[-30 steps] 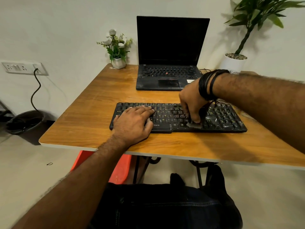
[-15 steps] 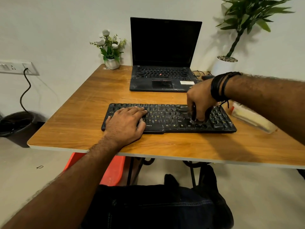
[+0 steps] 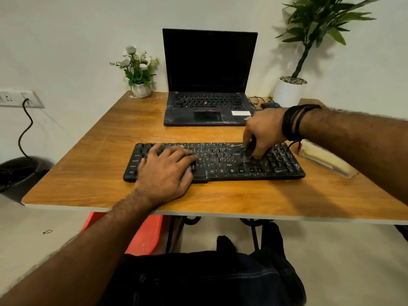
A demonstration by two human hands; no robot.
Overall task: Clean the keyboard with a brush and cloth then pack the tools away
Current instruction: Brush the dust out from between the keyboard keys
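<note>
A dusty black keyboard (image 3: 223, 161) lies across the middle of the wooden table (image 3: 88, 168). My left hand (image 3: 165, 173) rests flat on its left end, fingers spread over the keys. My right hand (image 3: 262, 133) is over the right-centre keys, fingers pinched around a small dark brush (image 3: 250, 152) whose tip touches the keys; most of the brush is hidden by the fingers. To the right of the keyboard lies a clear pouch with pale contents (image 3: 324, 159).
An open black laptop (image 3: 208, 102) stands behind the keyboard, with a small flower pot (image 3: 141, 89) to its left and a tall plant in a white pot (image 3: 289, 91) at the back right. Cables and a dark mouse (image 3: 270, 104) lie by the laptop. A red stool (image 3: 148, 235) sits under the table.
My right hand with the brush has moved from the keyboard's near rows toward the far rows. My left hand has stayed on the keyboard's left end. The view has shifted to the right.
</note>
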